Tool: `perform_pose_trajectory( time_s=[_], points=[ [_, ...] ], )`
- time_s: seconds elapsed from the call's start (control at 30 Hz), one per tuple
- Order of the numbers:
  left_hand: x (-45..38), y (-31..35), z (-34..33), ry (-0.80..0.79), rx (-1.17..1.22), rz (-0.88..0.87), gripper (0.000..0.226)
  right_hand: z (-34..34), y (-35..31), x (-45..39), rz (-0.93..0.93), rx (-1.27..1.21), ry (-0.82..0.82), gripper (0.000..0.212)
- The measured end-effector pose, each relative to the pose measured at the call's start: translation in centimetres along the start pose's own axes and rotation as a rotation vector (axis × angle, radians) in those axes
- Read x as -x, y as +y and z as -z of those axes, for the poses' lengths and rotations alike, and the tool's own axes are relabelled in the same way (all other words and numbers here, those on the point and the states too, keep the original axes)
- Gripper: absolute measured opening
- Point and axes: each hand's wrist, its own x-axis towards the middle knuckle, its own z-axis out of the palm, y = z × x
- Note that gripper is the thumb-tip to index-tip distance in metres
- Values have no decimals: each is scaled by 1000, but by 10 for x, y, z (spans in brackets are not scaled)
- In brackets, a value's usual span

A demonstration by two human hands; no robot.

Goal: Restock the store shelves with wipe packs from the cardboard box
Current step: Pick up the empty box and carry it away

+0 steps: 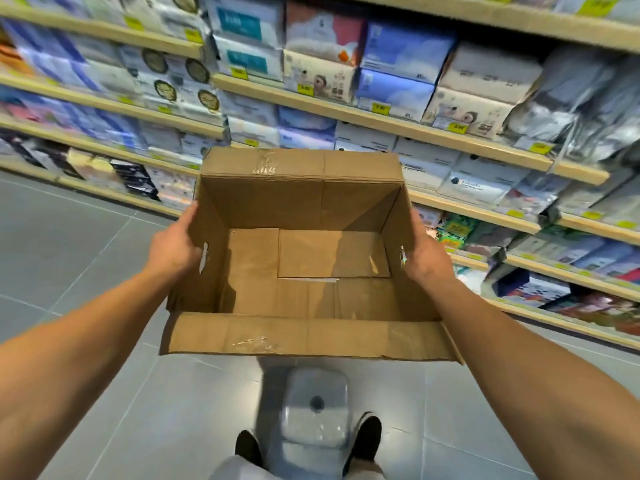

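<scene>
Two bare hands hold an open cardboard box (304,251) at the centre of the frame, above a grey tiled floor (86,244). The box is upright with its mouth facing the camera, and its long axis runs left to right across the picture. Nothing lies inside it; only the brown bottom flaps show. Its near flap (304,336) folds out toward the lower edge of the frame, and its far flap (298,162) stands up toward the shelves.

The left hand (173,245) lies against the box's left wall by a slot-shaped handle cut-out (203,258); the thumb points along the top edge and the fingers pass round the outside, out of sight. The right hand (424,252) mirrors it on the right wall beside the other cut-out (402,256), thumb along the rim. The box sits squarely between the two hands, each pressed to a short end, with both forearms reaching in from the lower corners.

Below the box, at lower centre, a pale wipe pack (313,415) with a dark round mark lies on the floor between two dark shoes (363,441); it is blurred.

Wooden-edged store shelves (381,121) fill the upper half and the right side of the frame, slanting down to the right. They are crowded with stacked white, blue and pink packs (405,53), with yellow price tags (380,107) on the shelf edges.
</scene>
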Motion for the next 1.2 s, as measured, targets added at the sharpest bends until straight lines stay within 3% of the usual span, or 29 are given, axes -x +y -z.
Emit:
perform_pose_trajectory(
  time_s=[0.43, 0.63, 0.9, 1.2],
  points=[
    [147, -116, 54, 141, 32, 258, 82, -47, -76, 81, 241, 55, -100, 104],
    [178, -163, 86, 206, 78, 377, 83, -66, -134, 95, 387, 52, -89, 107],
    [142, -255, 141, 249, 95, 447, 83, -122, -256, 91, 467, 39, -77, 91],
    [60, -364, 231, 302, 72, 483, 81, -195, -430, 59, 517, 19, -127, 97]
  ],
)
